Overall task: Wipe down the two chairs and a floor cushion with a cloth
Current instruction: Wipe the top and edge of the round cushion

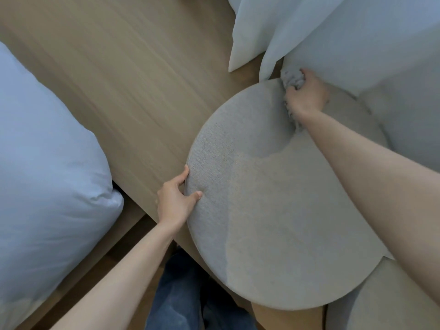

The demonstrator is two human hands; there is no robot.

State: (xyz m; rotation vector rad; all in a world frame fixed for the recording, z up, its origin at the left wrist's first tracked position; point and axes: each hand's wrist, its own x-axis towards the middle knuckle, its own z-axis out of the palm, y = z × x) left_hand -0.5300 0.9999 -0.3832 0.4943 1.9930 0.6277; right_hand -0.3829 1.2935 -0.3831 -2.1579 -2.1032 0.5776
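A round grey fabric cushion (273, 206) fills the middle right of the head view, tilted up off the floor. My left hand (175, 202) grips its left rim, thumb on the face and fingers behind the edge. My right hand (307, 94) reaches over the cushion's far edge and clutches a bunched grey cloth (291, 78) pressed against the top rim. My right forearm crosses the cushion's upper right part and hides it there.
A white duvet (47, 167) on a bed lies at the left. White curtains (321, 27) hang at the top right. Another grey cushioned seat (400, 303) sits at the bottom right. Wooden floor (123, 75) runs between. My jeans (181, 296) show below.
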